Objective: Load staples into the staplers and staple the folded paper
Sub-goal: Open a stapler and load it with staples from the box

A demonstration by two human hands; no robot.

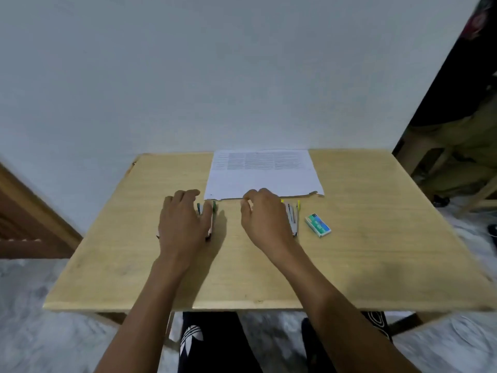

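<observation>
A: Where do the two staplers lie?

B: Both lie on the wooden surface [376, 238], just in front of the near edge of the printed paper [263, 173]. The green stapler [214, 207] is mostly under the left hand [183, 222]; only its green tip and one long side show beside the thumb. The yellow stapler [294, 215] is half hidden by the right hand [265, 219], and its yellow tip points toward the paper.

A: Do the hands hold them?

B: This is difficult to say. The left fingers [185, 196] are bent loosely over the green stapler, but the picture is blurred, so one cannot tell if there is a real grip. The right fingers [258, 195] are curled, with the thumb close to the fingertips, at the torn near edge of the paper. Whether they pinch something cannot be told.

A: And the staples?

B: A small green and white staple box [318, 225] lies flat on the surface, just to the right of the yellow stapler and apart from both hands.

A: How does the paper lie?

B: It lies flat at the far edge of the surface, next to the pale wall [188, 76], with printed lines on its far half.
</observation>
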